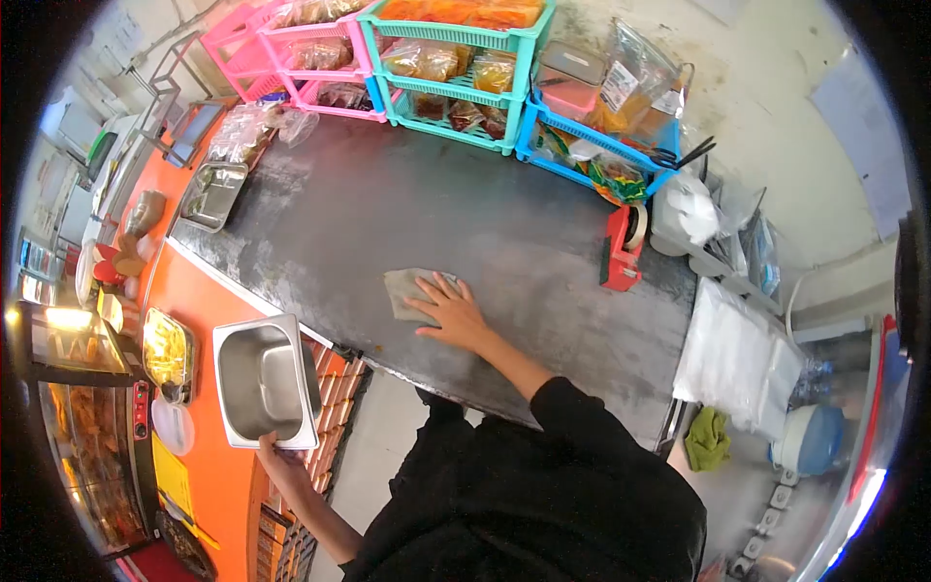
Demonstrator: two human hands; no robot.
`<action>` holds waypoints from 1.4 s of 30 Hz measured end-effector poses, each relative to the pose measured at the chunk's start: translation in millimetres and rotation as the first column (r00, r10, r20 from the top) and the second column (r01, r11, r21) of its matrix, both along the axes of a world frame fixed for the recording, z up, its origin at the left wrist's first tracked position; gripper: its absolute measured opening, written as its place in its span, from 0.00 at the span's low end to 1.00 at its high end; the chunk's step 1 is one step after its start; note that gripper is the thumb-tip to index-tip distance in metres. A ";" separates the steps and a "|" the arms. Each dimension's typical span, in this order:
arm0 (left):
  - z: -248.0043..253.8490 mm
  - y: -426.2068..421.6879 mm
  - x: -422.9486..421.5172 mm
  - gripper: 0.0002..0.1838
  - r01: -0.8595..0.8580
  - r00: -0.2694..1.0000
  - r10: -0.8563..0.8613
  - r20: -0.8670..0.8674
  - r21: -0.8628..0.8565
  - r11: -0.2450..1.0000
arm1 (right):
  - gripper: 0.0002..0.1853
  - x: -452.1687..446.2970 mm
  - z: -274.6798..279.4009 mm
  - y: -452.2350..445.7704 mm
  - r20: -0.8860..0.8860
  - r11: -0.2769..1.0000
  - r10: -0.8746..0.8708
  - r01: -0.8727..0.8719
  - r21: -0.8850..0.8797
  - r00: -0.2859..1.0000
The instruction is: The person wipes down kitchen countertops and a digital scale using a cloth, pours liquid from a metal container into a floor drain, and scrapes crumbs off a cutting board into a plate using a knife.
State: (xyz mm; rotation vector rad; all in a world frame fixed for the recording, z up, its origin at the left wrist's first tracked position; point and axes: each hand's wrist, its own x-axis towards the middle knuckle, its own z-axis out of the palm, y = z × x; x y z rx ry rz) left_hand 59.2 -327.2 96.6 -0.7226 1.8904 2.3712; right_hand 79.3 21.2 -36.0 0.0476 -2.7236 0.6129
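Observation:
My right hand (pixel 453 312) lies with spread fingers on a grey cloth (pixel 405 294), pressing it flat against the dark table (pixel 388 213). At the lower left, my left hand (pixel 276 454) grips the near rim of a deep steel pan (pixel 257 378). The pan is empty inside and tilted a little, over the edge of the orange counter. The thumb shows at the rim; the other fingers are mostly hidden under it.
Pink, teal (pixel 446 87) and blue baskets (pixel 592 160) with bagged food line the table's back. A red tape dispenser (pixel 621 252) stands right, a small steel tray (pixel 213 197) left. Plastic bags (pixel 732 359) and a green cloth (pixel 707 439) lie right; a tray of fries (pixel 167 349) left.

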 end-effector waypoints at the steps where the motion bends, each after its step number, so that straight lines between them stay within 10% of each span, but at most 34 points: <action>1: -2.9 -5.3 1.0 0.13 0.008 1.000 -0.008 -0.002 -0.005 1.000 | 0.20 -10.8 -12.8 7.1 0.053 0.998 0.054 -0.053 -0.017 0.997; 4: -16.1 -23.4 2.2 0.15 -0.016 1.000 0.016 -0.003 0.001 1.000 | 0.19 -22.4 -22.0 48.5 -0.200 0.998 0.033 -0.043 -0.045 0.979; 6: -25.2 -19.3 0.3 0.19 -0.212 0.977 0.212 0.010 0.037 0.977 | 0.15 -26.1 -4.2 91.6 -0.481 0.933 -0.355 0.338 -0.124 0.802; 8: -17.0 -9.9 4.9 0.19 -0.193 0.981 0.194 0.011 -0.056 0.980 | 0.13 -34.5 4.3 152.8 -0.246 0.727 -0.686 0.631 -0.272 0.685; 10: -20.0 -18.9 10.0 0.20 -0.129 0.990 0.134 0.050 -0.078 0.989 | 0.13 -52.1 -18.7 212.5 -0.105 0.674 -0.732 0.738 0.034 0.673; 12: -32.2 -45.4 17.3 0.20 -0.043 0.993 0.045 0.110 -0.023 0.999 | 0.15 -74.7 -28.3 233.7 -0.113 0.712 -0.662 0.669 0.216 0.741; 14: -17.8 -17.2 19.0 0.17 -0.329 0.941 0.337 0.032 -0.151 0.932 | 0.15 -105.6 -35.7 226.3 -0.122 0.757 -0.642 0.651 0.059 0.757; 18: -15.0 -25.4 31.8 0.14 -0.332 0.940 0.341 0.018 -0.175 0.927 | 0.18 -116.1 -17.8 166.3 0.119 0.788 -0.607 0.615 -0.042 0.786; 20: -13.9 -34.9 39.3 0.11 -0.365 0.926 0.375 0.050 -0.143 0.920 | 0.16 -112.6 -36.6 116.0 -0.135 0.916 -0.394 0.400 0.019 0.909; 23: -7.2 -33.6 54.6 0.10 -0.358 0.933 0.360 -0.008 -0.131 0.924 | 0.15 -63.1 -36.9 -30.2 0.055 0.963 -0.111 0.121 -0.241 0.992; 25: -5.8 -35.6 68.6 0.11 -0.357 0.934 0.357 -0.019 -0.097 0.929 | 0.15 3.6 -47.1 -136.5 -0.108 0.714 0.453 -0.433 -0.550 0.885; 27: 1.0 -37.8 80.9 0.11 -0.348 0.937 0.348 -0.009 -0.069 0.935 | 0.13 63.7 -43.7 -210.9 -0.049 0.461 0.761 -0.593 -0.660 0.647; 29: 9.8 -41.0 95.6 0.13 -0.337 0.941 0.337 -0.018 -0.071 0.939 | 0.15 81.8 -21.8 -224.2 -0.008 0.331 0.831 -0.505 -0.797 0.557; 32: 13.6 -49.5 118.7 0.14 -0.336 0.942 0.334 -0.039 -0.171 0.926 | 0.19 60.7 29.0 -175.5 -0.180 0.258 0.537 -0.364 -0.895 0.824; 36: 18.5 -43.6 136.3 0.13 -0.343 0.939 0.334 -0.079 -0.181 0.922 | 0.19 34.7 43.8 -65.8 0.206 0.624 -0.196 0.284 -0.728 0.959; 39: 10.0 -50.2 148.5 0.11 -0.389 0.921 0.383 -0.067 -0.147 0.909 | 0.21 17.2 -7.9 -26.7 0.036 0.941 -0.088 0.095 -0.324 0.995; 42: 17.3 -42.7 149.4 0.10 -0.409 0.912 0.406 -0.050 -0.173 0.896 | 0.23 -7.3 -16.2 -40.4 0.049 0.971 0.226 -0.229 0.073 0.973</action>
